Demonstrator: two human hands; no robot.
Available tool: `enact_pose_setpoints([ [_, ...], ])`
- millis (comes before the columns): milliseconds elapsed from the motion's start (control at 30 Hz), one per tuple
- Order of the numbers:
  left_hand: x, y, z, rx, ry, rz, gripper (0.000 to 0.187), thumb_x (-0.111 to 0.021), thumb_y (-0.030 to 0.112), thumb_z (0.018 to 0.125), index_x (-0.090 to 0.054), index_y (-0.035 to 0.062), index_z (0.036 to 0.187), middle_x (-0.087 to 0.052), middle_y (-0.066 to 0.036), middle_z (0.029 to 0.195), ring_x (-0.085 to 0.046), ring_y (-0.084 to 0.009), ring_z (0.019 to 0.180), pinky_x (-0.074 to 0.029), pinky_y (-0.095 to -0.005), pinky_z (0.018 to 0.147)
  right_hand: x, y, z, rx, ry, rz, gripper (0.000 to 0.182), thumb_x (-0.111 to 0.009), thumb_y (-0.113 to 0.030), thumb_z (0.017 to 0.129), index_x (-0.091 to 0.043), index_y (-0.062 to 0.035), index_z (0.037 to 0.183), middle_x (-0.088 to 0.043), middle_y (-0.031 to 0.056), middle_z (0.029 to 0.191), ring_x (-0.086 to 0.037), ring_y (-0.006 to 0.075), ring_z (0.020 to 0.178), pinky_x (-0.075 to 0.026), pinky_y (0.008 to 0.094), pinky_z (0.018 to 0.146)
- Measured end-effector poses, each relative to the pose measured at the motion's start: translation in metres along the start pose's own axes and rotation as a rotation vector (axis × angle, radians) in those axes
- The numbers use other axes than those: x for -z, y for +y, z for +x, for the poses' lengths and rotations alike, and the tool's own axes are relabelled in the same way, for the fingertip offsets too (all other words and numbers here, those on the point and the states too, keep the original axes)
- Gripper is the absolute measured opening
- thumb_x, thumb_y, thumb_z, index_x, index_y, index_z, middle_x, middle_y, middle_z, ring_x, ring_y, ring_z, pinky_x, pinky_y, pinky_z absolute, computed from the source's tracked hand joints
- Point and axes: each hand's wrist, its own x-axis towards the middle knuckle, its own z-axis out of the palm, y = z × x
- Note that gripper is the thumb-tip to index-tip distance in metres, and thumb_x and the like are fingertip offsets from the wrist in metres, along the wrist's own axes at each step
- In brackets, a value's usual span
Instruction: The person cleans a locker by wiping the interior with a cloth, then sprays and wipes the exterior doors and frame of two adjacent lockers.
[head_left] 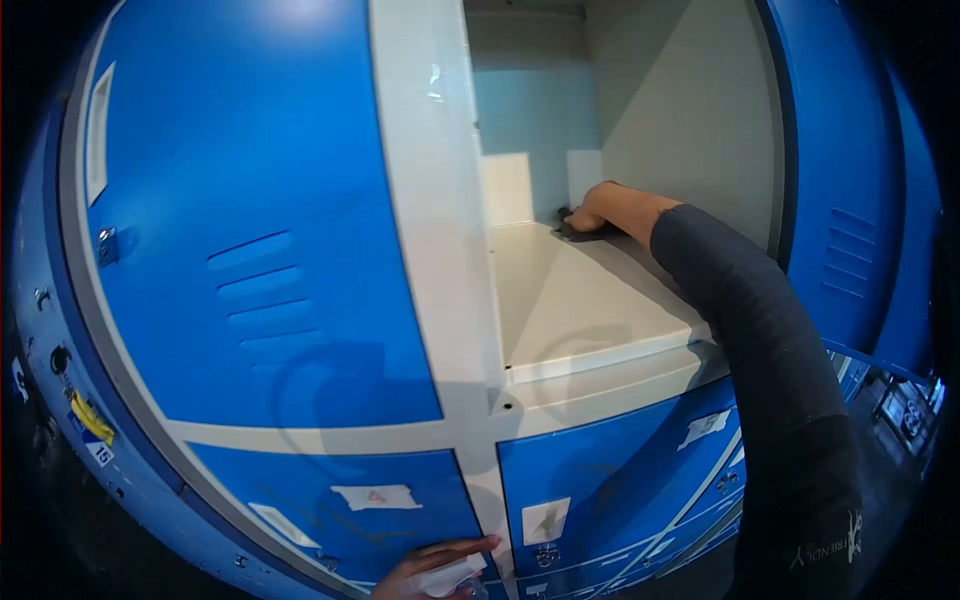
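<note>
My right hand (pixel 592 208) reaches deep into an open locker compartment (pixel 560 320), its fingers closed round a small dark object (pixel 566 214) at the back of the shelf floor. What the object is cannot be made out. Low in the view, my left hand (pixel 430 570) is in front of the lower blue doors, holding a small clear plastic item (pixel 448 577), partly cut off by the frame edge.
A closed blue locker door (pixel 290 200) with vents fills the left. An opened blue door (pixel 850 220) stands at the right. Below are doors with paper labels, one marked 4 (pixel 377 497). Yellow item (pixel 92 417) hangs at far left.
</note>
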Motion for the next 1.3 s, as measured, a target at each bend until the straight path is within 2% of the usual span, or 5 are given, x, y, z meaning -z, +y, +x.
enact_pose_setpoints([
  [167,-0.008,0.022,0.008,0.172,0.095,-0.05,0.03,-0.077,-0.001,0.072,-0.065,0.0,0.099,-0.058,-0.019,0.129,-0.053,-0.032,0.125,-0.044,-0.0411,0.1,0.004,-0.002,-0.031,-0.043,-0.138,-0.099,0.063,-0.032,-0.048,0.095,-0.046,-0.0064,0.14,-0.043,0.0167,0.145,-0.04,0.0367,0.133,-0.032,0.0446,0.109],
  [667,-0.02,0.032,0.009,0.079,0.1,-0.147,0.062,-0.068,0.001,0.074,-0.053,0.0062,0.134,-0.053,-0.01,0.135,-0.058,-0.02,0.111,-0.05,-0.0334,0.091,0.006,0.031,-0.246,0.065,-0.012,-0.015,0.053,-0.03,-0.041,0.098,-0.038,-0.0179,0.145,-0.051,0.0192,0.137,-0.047,0.0368,0.127,-0.036,0.0468,0.105],
  [800,-0.035,0.05,-0.007,0.2,0.135,-0.209,0.06,-0.071,-0.001,0.071,-0.053,0.0005,0.128,-0.054,-0.014,0.134,-0.049,-0.0276,0.13,-0.044,-0.0367,0.099,-0.001,0.037,-0.257,0.051,0.111,-0.009,0.046,-0.036,-0.039,0.095,-0.054,-0.0169,0.132,-0.059,0.0178,0.126,-0.055,0.0356,0.117,-0.042,0.0448,0.099],
  [1100,-0.071,0.092,-0.042,0.227,0.403,-0.044,0.05,-0.071,-0.002,0.07,-0.059,0.0008,0.118,-0.062,-0.008,0.11,-0.059,-0.0153,0.098,-0.048,-0.0287,0.08,-0.052,0.056,-0.364,0.487,0.738,0.498,0.037,-0.044,-0.036,0.095,-0.064,-0.0058,0.087,-0.067,0.019,0.087,-0.064,0.0379,0.084,-0.049,0.0468,0.073],
  [1300,-0.103,0.138,-0.011,0.096,0.527,0.147,0.061,-0.068,-0.003,0.07,-0.053,-0.0009,0.129,-0.062,-0.007,0.106,-0.058,-0.0151,0.093,-0.047,-0.0275,0.077,-0.234,0.078,-0.503,0.803,0.058,0.975,0.025,-0.052,-0.029,0.097,-0.055,-0.0044,0.09,-0.057,0.0176,0.078,-0.06,0.033,0.071,-0.046,0.0405,0.064],
])
